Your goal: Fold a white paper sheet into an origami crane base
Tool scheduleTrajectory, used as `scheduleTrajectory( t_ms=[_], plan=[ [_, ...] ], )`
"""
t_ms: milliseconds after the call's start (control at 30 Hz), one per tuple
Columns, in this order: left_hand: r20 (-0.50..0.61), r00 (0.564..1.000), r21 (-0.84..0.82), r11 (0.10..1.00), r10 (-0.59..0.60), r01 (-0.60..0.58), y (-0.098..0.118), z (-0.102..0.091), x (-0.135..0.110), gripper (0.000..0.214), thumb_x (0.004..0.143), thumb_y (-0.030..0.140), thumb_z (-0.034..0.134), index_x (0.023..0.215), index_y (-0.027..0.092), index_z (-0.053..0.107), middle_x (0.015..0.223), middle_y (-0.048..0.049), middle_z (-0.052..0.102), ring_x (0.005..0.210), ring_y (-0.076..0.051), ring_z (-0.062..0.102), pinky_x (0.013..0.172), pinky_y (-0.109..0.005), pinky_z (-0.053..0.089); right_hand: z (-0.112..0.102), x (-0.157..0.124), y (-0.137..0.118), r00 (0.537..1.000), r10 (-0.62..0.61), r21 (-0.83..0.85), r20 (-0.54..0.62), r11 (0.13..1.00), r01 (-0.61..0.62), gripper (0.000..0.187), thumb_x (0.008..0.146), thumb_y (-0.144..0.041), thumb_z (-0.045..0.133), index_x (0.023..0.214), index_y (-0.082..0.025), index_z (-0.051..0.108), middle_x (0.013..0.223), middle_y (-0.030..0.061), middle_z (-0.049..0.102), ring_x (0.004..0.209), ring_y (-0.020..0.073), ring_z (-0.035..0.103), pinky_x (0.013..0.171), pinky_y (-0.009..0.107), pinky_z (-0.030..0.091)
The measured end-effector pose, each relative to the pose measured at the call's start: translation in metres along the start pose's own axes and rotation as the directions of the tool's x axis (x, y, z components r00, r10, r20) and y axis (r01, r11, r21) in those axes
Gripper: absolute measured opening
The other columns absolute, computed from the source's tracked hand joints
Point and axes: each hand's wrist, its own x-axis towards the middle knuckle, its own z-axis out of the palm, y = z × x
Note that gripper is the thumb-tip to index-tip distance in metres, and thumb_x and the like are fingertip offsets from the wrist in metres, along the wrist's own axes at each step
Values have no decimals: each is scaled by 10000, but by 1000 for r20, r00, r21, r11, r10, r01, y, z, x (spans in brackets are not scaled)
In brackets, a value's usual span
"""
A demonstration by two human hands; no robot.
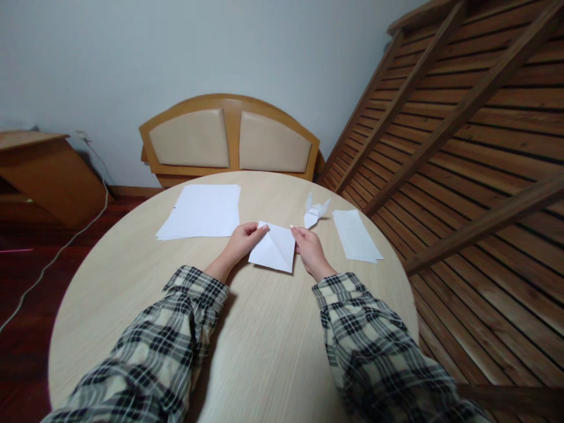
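Note:
Between my two hands is a small white square of folded paper, with a diagonal crease showing on its face. My left hand pinches its upper left corner, thumb on top. At the upper right corner, my right hand grips the paper between thumb and fingers. The fingers under the sheet are mostly hidden. Just beyond my right hand stands a white origami figure with two pointed tips. Past my left hand lies a stack of white paper sheets.
A round light wood table carries everything. Narrow white paper strips lie at its right. Behind it is a headboard with padded panels. A slatted wooden frame leans at the right; a white cable runs along the left floor.

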Motion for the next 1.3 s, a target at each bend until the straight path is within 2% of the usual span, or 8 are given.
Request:
scheduleTrajectory(
  t_ms=[233, 367, 467, 567, 733, 900, 1200, 1300],
  plan=[
    [-39, 999, -28, 1000, -9, 7, -3, -2, 2, 283, 763, 416, 649, 661, 153, 626, 589, -12, 533, 512, -120, 424, 465, -266, 309, 3, -5, -14, 991, 114, 155, 68, 980, -124, 427, 711, -613, 659, 716, -200, 550, 672, 2, 595, 592, 146, 546, 512, 259, 420],
    [-94, 996, -80, 997, -8, 0, -8, -3, 5, 278, 762, 422, 647, 726, 146, 642, 633, -15, 564, 552, -127, 455, 496, -264, 337, 3, -7, -16, 989, 56, 131, 138, 989, -74, 404, 718, -563, 689, 670, -195, 529, 631, -12, 572, 571, 130, 522, 518, 253, 403],
    [-150, 989, -67, 998, 11, -22, -10, -4, 6, 292, 764, 433, 649, 689, 153, 622, 617, -2, 538, 560, -126, 447, 500, -262, 329, 3, -8, -14, 979, 2, 63, 204, 998, -15, 353, 737, -517, 693, 743, -170, 626, 691, 15, 631, 611, 140, 547, 565, 270, 420],
    [-172, 985, -40, 999, 23, -30, -10, -4, 6, 296, 774, 423, 646, 646, 160, 601, 591, 5, 506, 549, -124, 427, 488, -264, 307, 3, -8, -12, 979, -14, 7, 202, 1000, 13, 346, 751, -502, 678, 791, -158, 674, 710, 27, 650, 619, 148, 553, 572, 277, 412],
    [-94, 995, -119, 992, 29, -40, -8, -2, 4, 257, 786, 400, 656, 719, 153, 629, 654, -20, 567, 578, -131, 474, 519, -269, 358, 2, -6, -8, 988, -18, -5, 153, 1000, 19, 344, 753, -506, 673, 765, -163, 667, 687, 23, 638, 600, 155, 547, 544, 277, 386],
    [16, 1000, -144, 989, -18, 20, -8, 0, 4, 268, 724, 368, 724, 819, 123, 674, 768, -73, 655, 643, -157, 543, 563, -278, 409, 2, -4, -6, 990, -3, 25, 140, 1000, -1, 364, 750, -517, 675, 816, -159, 673, 689, 21, 639, 592, 149, 547, 527, 268, 385],
    [-115, 993, -143, 989, 20, -36, -9, -3, 6, 270, 707, 359, 731, 840, 126, 700, 814, -82, 691, 677, -175, 567, 589, -284, 423, 5, -8, -11, 972, 13, 73, 236, 997, -31, 323, 723, -484, 725, 755, -170, 659, 697, 19, 661, 607, 140, 591, 545, 271, 469],
    [-171, 985, -178, 984, -8, -23, -12, -4, 7, 295, 704, 362, 731, 876, 125, 698, 868, -91, 698, 710, -185, 582, 606, -293, 440, 5, -10, -12, 959, 56, 139, 276, 985, -98, 294, 701, -446, 763, 788, -184, 663, 763, 33, 697, 646, 155, 655, 601, 296, 538]
  ],
)
